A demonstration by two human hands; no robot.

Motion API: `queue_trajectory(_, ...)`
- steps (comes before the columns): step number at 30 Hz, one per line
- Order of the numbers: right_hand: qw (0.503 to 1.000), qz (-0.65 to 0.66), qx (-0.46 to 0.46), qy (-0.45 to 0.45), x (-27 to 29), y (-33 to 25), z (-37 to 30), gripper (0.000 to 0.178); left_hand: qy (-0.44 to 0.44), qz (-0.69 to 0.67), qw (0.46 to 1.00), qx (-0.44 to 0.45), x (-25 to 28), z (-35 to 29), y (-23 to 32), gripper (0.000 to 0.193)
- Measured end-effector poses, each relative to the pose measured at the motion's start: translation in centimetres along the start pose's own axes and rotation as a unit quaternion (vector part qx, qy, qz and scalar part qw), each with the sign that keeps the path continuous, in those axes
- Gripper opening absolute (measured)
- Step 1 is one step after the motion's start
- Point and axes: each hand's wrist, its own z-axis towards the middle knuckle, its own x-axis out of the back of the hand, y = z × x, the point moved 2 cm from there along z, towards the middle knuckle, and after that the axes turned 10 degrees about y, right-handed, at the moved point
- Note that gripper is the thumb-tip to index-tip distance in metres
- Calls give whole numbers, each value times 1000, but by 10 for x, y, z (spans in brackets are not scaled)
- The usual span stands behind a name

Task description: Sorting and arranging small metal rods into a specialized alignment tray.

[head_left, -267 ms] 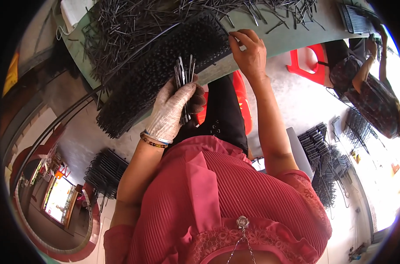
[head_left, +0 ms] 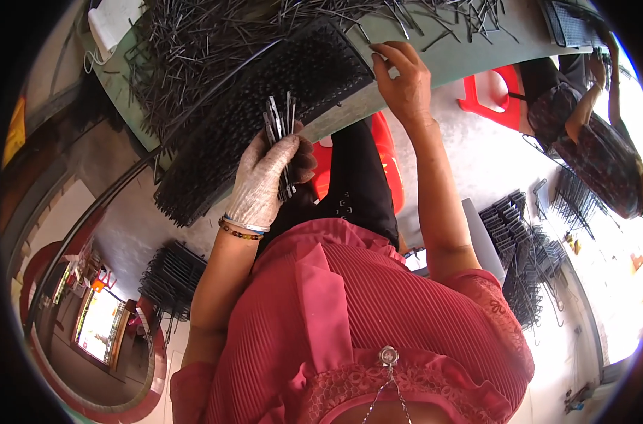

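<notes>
A white knitted glove covers my left hand (head_left: pixel 259 169), which is closed around a bundle of thin dark metal strips (head_left: pixel 276 126). The strips stand roughly upright, their tips above the thumb. Behind them slants a long black block (head_left: pixel 229 138), densely covered with small upright tips, along the near edge of the table. My bare right hand (head_left: pixel 404 81) is beside the block's right end. Its thumb and forefinger are bent toward each other in a pinch; whatever may be between them is too small to make out.
Loose dark rods (head_left: pixel 201 49) lie heaped on the green table (head_left: pixel 449 60) beyond the block. A red stool (head_left: pixel 492 99) and another person (head_left: pixel 590 148) are at the right. Black wire racks (head_left: pixel 172 279) stand on the floor at lower left, with more (head_left: pixel 512 240) at right.
My left hand has shifted a little left with the bundle of metal strips. My right hand has moved slightly right, its fingers still bent. The block stays in place.
</notes>
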Motion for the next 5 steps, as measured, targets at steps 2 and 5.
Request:
queue_trajectory(2,1000,-1,18,-19,-3,1,-2,16,2,9,1000,-1,2,3,0,28)
queue_trajectory(5,996,0,-87,27,1,12,-7,17,-7,2,1000,-10,3,10,10,31)
